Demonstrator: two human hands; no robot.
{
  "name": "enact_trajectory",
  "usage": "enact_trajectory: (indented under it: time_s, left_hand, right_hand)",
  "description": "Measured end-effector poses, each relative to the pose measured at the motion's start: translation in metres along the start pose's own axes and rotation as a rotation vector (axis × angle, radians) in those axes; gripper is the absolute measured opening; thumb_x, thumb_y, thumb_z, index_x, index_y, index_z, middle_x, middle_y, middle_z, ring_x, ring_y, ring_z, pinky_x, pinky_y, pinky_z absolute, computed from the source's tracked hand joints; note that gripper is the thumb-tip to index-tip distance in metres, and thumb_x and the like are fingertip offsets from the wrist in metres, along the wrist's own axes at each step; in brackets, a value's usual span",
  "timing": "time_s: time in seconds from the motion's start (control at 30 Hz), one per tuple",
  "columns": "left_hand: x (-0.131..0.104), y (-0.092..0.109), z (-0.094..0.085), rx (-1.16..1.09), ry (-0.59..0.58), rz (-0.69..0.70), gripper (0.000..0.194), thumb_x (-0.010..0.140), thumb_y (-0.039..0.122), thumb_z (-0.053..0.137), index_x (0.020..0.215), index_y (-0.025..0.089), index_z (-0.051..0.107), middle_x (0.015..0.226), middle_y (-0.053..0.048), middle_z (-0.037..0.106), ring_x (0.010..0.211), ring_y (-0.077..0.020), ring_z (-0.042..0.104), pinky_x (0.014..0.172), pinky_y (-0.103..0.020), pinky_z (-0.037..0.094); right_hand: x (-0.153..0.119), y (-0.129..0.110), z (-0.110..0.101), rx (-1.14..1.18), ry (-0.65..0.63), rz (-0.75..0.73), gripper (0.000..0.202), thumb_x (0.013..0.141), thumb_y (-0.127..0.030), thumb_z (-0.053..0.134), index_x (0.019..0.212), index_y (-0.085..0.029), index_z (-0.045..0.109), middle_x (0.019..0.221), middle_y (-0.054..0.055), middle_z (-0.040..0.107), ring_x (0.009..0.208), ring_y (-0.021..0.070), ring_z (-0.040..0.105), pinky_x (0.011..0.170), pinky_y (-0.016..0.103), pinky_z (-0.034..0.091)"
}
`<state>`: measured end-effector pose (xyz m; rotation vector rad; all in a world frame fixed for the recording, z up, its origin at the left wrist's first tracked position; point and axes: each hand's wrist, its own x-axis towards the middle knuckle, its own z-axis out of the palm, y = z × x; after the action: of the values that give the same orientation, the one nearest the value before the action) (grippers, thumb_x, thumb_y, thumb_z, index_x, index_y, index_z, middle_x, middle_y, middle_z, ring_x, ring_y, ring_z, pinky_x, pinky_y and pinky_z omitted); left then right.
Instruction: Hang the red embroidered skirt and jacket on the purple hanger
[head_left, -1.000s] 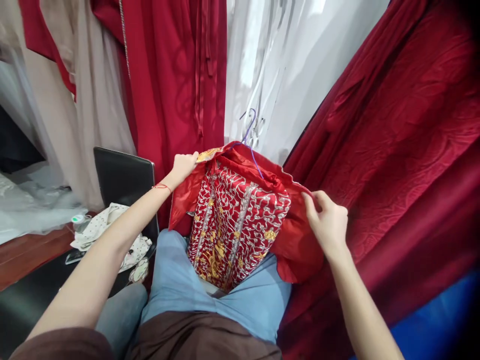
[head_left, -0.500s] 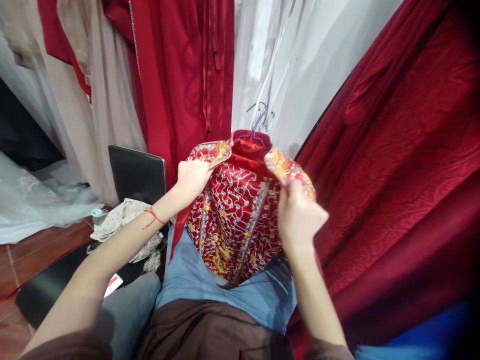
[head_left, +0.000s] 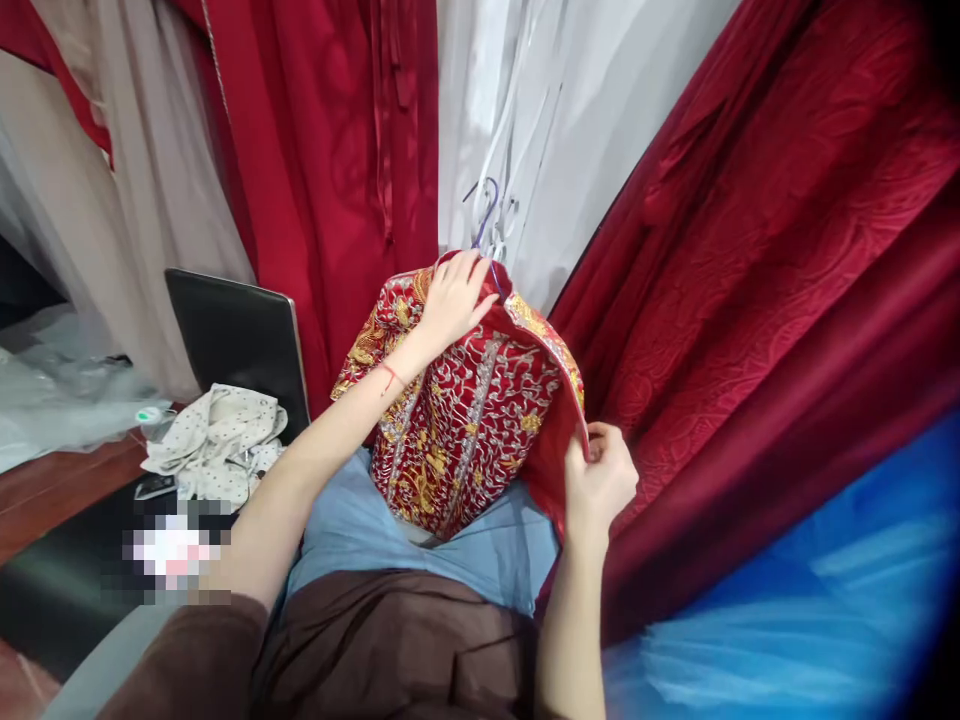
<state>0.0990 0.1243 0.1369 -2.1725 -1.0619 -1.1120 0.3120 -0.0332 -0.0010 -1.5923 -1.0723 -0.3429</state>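
A red garment (head_left: pixel 465 420) with gold and silver embroidery rests upright on my lap, on a purple wire hanger (head_left: pixel 484 215) whose hook sticks up behind it. My left hand (head_left: pixel 450 295) lies over the garment's collar at the top, fingers spread on the cloth near the hanger. My right hand (head_left: pixel 600 480) pinches the garment's right front edge low down, showing the plain red lining.
A black chair (head_left: pixel 232 335) stands at left with a crumpled white dotted cloth (head_left: pixel 214 440) on its seat. Red (head_left: pixel 330 150), beige (head_left: pixel 135 170) and white (head_left: pixel 540 120) gowns hang behind. A dark red dress (head_left: pixel 787 300) fills the right, blue fabric (head_left: pixel 787 610) below it.
The garment's two front flaps have been brought closed over the embroidered panel. My left hand rose to the collar; my right hand dropped down along the right edge.
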Motion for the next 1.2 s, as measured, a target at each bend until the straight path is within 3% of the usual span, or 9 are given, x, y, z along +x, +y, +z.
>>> enact_trajectory:
  time_s: [0.1, 0.2, 0.33, 0.6, 0.83, 0.9, 1.0, 1.13, 1.2]
  left_hand:
    - [0.042, -0.015, 0.013, -0.037, -0.14, 0.256, 0.042, 0.091, 0.035, 0.056, 0.127, 0.014, 0.061, 0.134, -0.016, 0.06, 0.13, -0.0308, 0.049, 0.111, -0.045, 0.033]
    - [0.064, -0.037, 0.023, -0.041, -0.292, 0.361, 0.028, 0.089, 0.035, 0.06, 0.107, 0.017, 0.071, 0.111, -0.011, 0.069, 0.113, -0.0271, 0.058, 0.103, -0.041, 0.036]
    - [0.068, -0.053, 0.026, -0.122, -0.317, 0.324, 0.022, 0.087, 0.038, 0.065, 0.098, 0.021, 0.075, 0.104, -0.006, 0.071, 0.106, -0.0244, 0.057, 0.098, -0.038, 0.034]
    - [0.072, -0.054, 0.024, -0.184, -0.35, 0.311, 0.022, 0.08, 0.042, 0.071, 0.093, 0.025, 0.078, 0.099, -0.003, 0.073, 0.102, -0.0235, 0.057, 0.095, -0.037, 0.033]
    - [0.072, -0.031, 0.036, -0.088, -0.283, 0.155, 0.02, 0.073, 0.02, 0.069, 0.091, 0.018, 0.077, 0.093, -0.008, 0.073, 0.102, -0.0277, 0.057, 0.096, -0.043, 0.035]
    - [0.075, -0.026, 0.041, -0.058, -0.274, 0.105, 0.022, 0.07, 0.018, 0.069, 0.091, 0.016, 0.077, 0.092, -0.01, 0.072, 0.102, -0.029, 0.058, 0.097, -0.044, 0.036]
    - [0.078, -0.022, 0.047, -0.018, -0.269, 0.047, 0.027, 0.067, 0.016, 0.069, 0.093, 0.013, 0.075, 0.093, -0.012, 0.07, 0.104, -0.0307, 0.059, 0.099, -0.046, 0.036]
    - [0.073, -0.019, 0.055, -0.006, -0.227, 0.013, 0.027, 0.067, 0.016, 0.069, 0.093, 0.01, 0.074, 0.097, -0.015, 0.07, 0.112, -0.0348, 0.056, 0.105, -0.051, 0.033]
    - [0.069, -0.018, 0.06, -0.004, -0.212, 0.023, 0.027, 0.068, 0.015, 0.068, 0.094, 0.009, 0.074, 0.099, -0.017, 0.07, 0.114, -0.036, 0.054, 0.106, -0.053, 0.032]
  right_hand:
    - [-0.008, 0.022, 0.001, 0.178, -0.012, 0.04, 0.033, 0.089, -0.047, 0.052, 0.085, -0.017, 0.065, 0.074, 0.003, 0.061, 0.066, 0.0167, 0.054, 0.066, 0.028, 0.04]
    - [-0.009, 0.026, 0.004, 0.318, -0.078, 0.079, 0.036, 0.088, -0.049, 0.055, 0.087, -0.015, 0.067, 0.078, 0.005, 0.066, 0.067, 0.017, 0.056, 0.067, 0.028, 0.043]
    - [-0.011, 0.02, 0.001, 0.356, -0.142, 0.101, 0.036, 0.087, -0.048, 0.057, 0.088, -0.015, 0.07, 0.078, 0.005, 0.068, 0.066, 0.0164, 0.056, 0.067, 0.027, 0.043]
    - [-0.008, 0.017, -0.006, 0.345, -0.108, 0.114, 0.04, 0.088, -0.051, 0.056, 0.081, -0.014, 0.069, 0.07, 0.002, 0.062, 0.06, 0.0138, 0.049, 0.062, 0.026, 0.039]
    - [-0.006, -0.049, -0.021, 0.159, 0.004, -0.139, 0.031, 0.097, -0.037, 0.049, 0.077, -0.017, 0.061, 0.071, 0.002, 0.06, 0.062, 0.0136, 0.05, 0.064, 0.025, 0.038]
    - [-0.023, -0.071, -0.006, 0.031, -0.047, -0.255, 0.023, 0.097, -0.027, 0.048, 0.08, -0.018, 0.06, 0.076, 0.004, 0.062, 0.068, 0.0158, 0.055, 0.066, 0.026, 0.04]
    - [-0.059, -0.09, 0.042, -0.156, -0.265, -0.375, 0.018, 0.095, -0.017, 0.046, 0.085, -0.017, 0.061, 0.086, 0.009, 0.066, 0.082, 0.02, 0.062, 0.068, 0.027, 0.044]
    - [-0.086, -0.096, 0.107, -0.312, -0.609, -0.334, 0.027, 0.093, -0.003, 0.038, 0.102, -0.011, 0.062, 0.095, 0.013, 0.068, 0.081, 0.0192, 0.067, 0.065, 0.026, 0.048]
    - [-0.087, -0.103, 0.12, -0.316, -0.645, -0.326, 0.028, 0.094, -0.003, 0.036, 0.106, -0.011, 0.06, 0.097, 0.013, 0.067, 0.081, 0.0187, 0.068, 0.066, 0.026, 0.05]
